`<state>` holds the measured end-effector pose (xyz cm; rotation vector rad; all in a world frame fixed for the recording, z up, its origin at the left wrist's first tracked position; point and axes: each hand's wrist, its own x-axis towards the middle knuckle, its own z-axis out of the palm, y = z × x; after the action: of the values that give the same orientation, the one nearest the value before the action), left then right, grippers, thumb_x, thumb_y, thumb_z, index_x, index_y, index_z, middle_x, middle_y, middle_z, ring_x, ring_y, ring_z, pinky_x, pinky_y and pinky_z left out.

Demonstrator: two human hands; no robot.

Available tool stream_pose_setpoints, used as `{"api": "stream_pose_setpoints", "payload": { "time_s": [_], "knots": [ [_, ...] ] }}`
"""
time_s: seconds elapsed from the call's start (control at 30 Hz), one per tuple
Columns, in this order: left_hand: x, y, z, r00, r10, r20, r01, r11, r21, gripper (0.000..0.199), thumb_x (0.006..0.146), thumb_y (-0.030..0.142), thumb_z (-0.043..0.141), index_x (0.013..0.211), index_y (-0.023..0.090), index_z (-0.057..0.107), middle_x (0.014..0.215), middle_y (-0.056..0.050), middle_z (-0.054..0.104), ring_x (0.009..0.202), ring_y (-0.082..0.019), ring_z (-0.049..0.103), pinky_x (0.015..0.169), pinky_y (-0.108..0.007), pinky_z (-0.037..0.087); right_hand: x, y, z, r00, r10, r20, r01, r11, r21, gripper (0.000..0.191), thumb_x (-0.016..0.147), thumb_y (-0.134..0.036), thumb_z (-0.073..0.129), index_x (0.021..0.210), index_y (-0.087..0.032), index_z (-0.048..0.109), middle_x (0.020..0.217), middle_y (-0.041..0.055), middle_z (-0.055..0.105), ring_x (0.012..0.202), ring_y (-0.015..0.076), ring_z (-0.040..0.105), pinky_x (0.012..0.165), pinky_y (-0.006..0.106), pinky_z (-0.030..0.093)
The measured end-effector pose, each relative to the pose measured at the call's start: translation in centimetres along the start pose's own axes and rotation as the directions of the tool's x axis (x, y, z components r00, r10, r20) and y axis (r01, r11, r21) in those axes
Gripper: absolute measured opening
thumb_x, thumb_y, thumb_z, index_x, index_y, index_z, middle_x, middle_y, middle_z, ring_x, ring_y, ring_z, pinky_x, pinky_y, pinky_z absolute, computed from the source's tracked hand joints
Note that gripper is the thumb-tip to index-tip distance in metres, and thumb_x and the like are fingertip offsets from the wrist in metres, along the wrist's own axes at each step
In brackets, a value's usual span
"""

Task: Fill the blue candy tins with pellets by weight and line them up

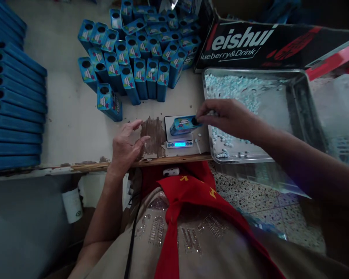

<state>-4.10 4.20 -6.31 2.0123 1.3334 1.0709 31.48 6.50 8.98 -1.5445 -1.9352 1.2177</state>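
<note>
A blue tin (182,125) with a round hole lies on a small digital scale (168,145), whose display glows blue. My right hand (221,114) is at the hole end of this tin, its fingers pinched, with small pale candies showing between them. My left hand (128,142) rests at the table edge left of the scale, thumb and fingers apart, holding nothing. To the right stands a metal tray (302,100) with many small pale blue candies (235,87). A few loose candies (199,135) lie between scale and tray.
Several upright blue tins (139,77) crowd the back of the white table (66,104), one standing nearer the front (109,102). More tins are stacked at the left (16,116). A black printed box (267,46) sits behind the tray.
</note>
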Motion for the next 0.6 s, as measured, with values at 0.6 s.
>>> {"api": "stream_pose_setpoints", "payload": {
  "time_s": [0.6],
  "knots": [
    [0.8,3.9,1.2,0.998,-0.034,0.053,0.030,0.996,0.085,0.063,0.110,0.068,0.081,0.153,0.023,0.074,0.142,-0.014,0.081,0.128,-0.031,0.081,0.121,-0.048,0.067,-3.8,9.0,-2.0,0.800,0.585,-0.132,-0.240,0.515,0.823,0.017,0.109,-0.014,0.065,0.094,-0.019,0.069,0.077,0.0007,0.053,0.060,0.0096,0.031,0.049,0.021,0.025]
  ]
}}
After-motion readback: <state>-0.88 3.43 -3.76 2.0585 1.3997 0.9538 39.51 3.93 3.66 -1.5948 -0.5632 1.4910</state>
